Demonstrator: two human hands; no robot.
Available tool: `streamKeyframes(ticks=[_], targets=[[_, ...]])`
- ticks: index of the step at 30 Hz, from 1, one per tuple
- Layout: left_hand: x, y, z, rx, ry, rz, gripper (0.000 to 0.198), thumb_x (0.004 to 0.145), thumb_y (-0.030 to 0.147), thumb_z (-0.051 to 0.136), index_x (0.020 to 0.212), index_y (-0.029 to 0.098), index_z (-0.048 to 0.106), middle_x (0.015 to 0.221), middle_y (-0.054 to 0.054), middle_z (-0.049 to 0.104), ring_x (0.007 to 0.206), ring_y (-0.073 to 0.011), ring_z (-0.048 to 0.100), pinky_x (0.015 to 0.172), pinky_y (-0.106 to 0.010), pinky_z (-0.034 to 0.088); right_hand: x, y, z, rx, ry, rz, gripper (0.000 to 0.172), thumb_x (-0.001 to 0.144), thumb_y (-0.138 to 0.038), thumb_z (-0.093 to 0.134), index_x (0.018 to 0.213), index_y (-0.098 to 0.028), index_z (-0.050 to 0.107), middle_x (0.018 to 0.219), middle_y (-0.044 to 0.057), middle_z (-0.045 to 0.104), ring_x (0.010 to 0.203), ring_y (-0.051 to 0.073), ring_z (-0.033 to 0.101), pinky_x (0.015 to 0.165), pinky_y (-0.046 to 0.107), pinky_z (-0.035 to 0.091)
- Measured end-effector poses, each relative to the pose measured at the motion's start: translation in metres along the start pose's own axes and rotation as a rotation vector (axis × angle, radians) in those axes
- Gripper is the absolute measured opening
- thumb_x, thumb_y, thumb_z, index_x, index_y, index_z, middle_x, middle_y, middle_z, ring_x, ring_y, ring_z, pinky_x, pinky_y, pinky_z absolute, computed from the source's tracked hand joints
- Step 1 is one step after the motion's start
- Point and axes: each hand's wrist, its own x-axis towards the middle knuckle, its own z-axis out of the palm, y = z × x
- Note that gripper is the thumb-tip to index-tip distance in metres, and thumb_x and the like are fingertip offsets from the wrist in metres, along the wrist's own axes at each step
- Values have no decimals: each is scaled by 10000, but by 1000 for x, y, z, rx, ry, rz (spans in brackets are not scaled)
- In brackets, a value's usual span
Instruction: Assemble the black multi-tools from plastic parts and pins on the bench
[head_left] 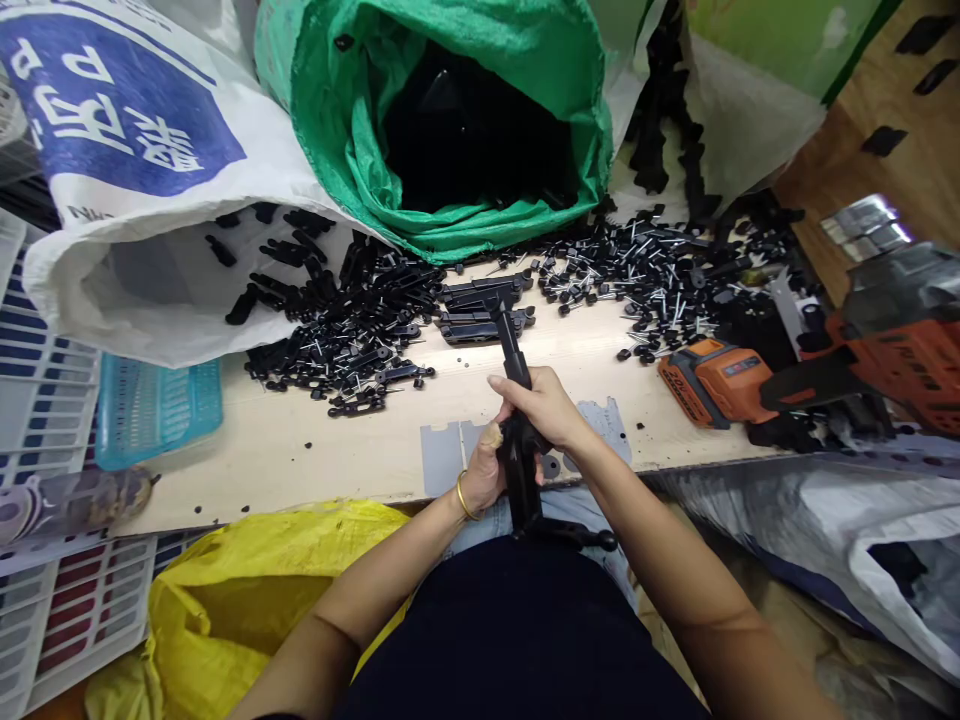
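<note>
Both hands are closed on a long black plastic bracket, held over the table's front edge near my body. My left hand, with a gold bangle at the wrist, grips its thick lower part from the left. My right hand wraps round the middle, just below the narrower stem. The stem points away from me, and its far end overlaps a small row of black clamp-like parts. At the near end a black arm with a knobbed tip sticks out to the right. The fingers partly hide the bracket's middle.
Black parts and black-headed screws lie in heaps. Behind them stand a green sack and a white sack. An orange power drill lies right, a blue basket left, a yellow sack below.
</note>
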Motion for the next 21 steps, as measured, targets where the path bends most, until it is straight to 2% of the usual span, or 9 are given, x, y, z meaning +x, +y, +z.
streamKeyframes(ticks=[4,6,8,11,14,15,18,20,21], targets=[[0,19,-9,175,7,45,766,697,759,470,1214,194,479,839,-46,629,700,-182,624,665,-332,509,12,8,-15,124,229,14,445,675,-542,645,473,-155,556,411,5,550,385,96,484,419,211,374],[-10,32,-13,488,-70,143,860,678,691,572,1355,206,356,1081,-92,606,985,-246,597,891,-409,456,17,14,-19,189,396,9,447,676,-547,638,472,-161,543,419,7,547,390,99,487,418,216,382],[-19,39,-7,926,-80,272,1095,567,623,716,1435,197,201,1304,-141,482,1222,-325,440,1043,-495,311,22,19,-19,253,560,-19,446,690,-547,620,477,-166,529,438,8,552,410,102,500,438,220,404],[-18,34,13,1451,217,480,1123,596,446,763,1453,140,105,1472,-196,244,1363,-384,188,1095,-571,164,26,24,-7,359,723,-77,438,718,-552,584,513,-170,528,475,3,566,460,102,527,499,222,442],[-6,31,24,1521,422,471,916,769,239,607,1456,126,12,1410,-228,343,1298,-336,356,1028,-502,334,24,27,7,413,689,-103,418,711,-545,600,542,-169,534,502,-7,569,487,95,530,531,220,454],[-6,33,23,1483,402,439,913,785,234,590,1456,143,-21,1351,-219,423,1239,-321,436,979,-476,393,22,28,7,422,665,-93,414,703,-545,610,547,-169,533,508,-6,572,487,96,530,527,222,455],[-21,45,12,1389,92,438,1028,749,389,657,1451,214,-73,1299,-159,498,1180,-290,505,960,-447,421,18,27,-5,459,684,-34,415,692,-557,614,561,-173,525,512,5,581,479,110,539,495,233,458],[-34,48,7,1525,-60,510,1131,660,480,719,1455,212,-40,1435,-180,334,1314,-337,342,1044,-501,319,19,26,-17,492,733,-8,420,689,-564,612,559,-179,507,496,2,569,473,114,543,479,233,457],[-37,45,6,1636,-51,556,1142,639,486,732,1456,200,-13,1482,-191,232,1360,-367,234,1069,-539,255,20,25,-21,507,748,-5,426,687,-572,610,557,-183,495,489,-3,561,468,113,540,475,232,454]])
